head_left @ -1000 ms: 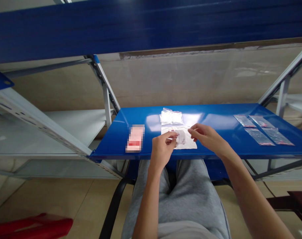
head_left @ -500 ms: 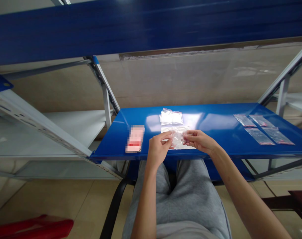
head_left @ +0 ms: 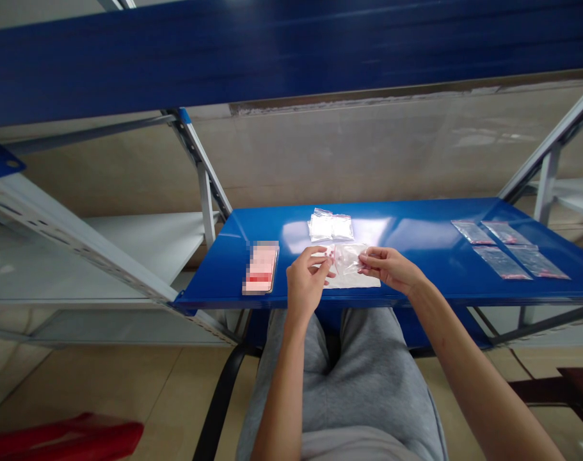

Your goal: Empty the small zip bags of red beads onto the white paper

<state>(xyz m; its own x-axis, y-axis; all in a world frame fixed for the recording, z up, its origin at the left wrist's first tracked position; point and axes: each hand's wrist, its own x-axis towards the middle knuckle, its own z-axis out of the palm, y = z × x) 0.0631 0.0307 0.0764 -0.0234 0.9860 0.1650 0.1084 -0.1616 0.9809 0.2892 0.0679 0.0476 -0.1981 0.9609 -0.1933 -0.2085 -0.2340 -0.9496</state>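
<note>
Between my two hands I hold a small clear plastic bag [head_left: 346,257] just above the front of the blue shelf [head_left: 416,237]. My left hand [head_left: 304,283] pinches its left edge, where tiny red bits show at the fingertips. My right hand [head_left: 390,268] pinches its right edge. Under the bag a white sheet [head_left: 356,280] lies on the shelf. Behind it rests a pile of clear bags [head_left: 330,226].
A pink-and-red blurred packet [head_left: 261,267] lies at the shelf's left front. Several filled clear bags [head_left: 507,250] lie in rows at the right. Grey uprights [head_left: 205,186] flank the shelf, a blue beam [head_left: 291,51] hangs overhead, and my grey-trousered knees [head_left: 349,378] are below.
My right hand came in from the right and took the bag's right edge. Both hands then lifted the bag a little and spread it between them.
</note>
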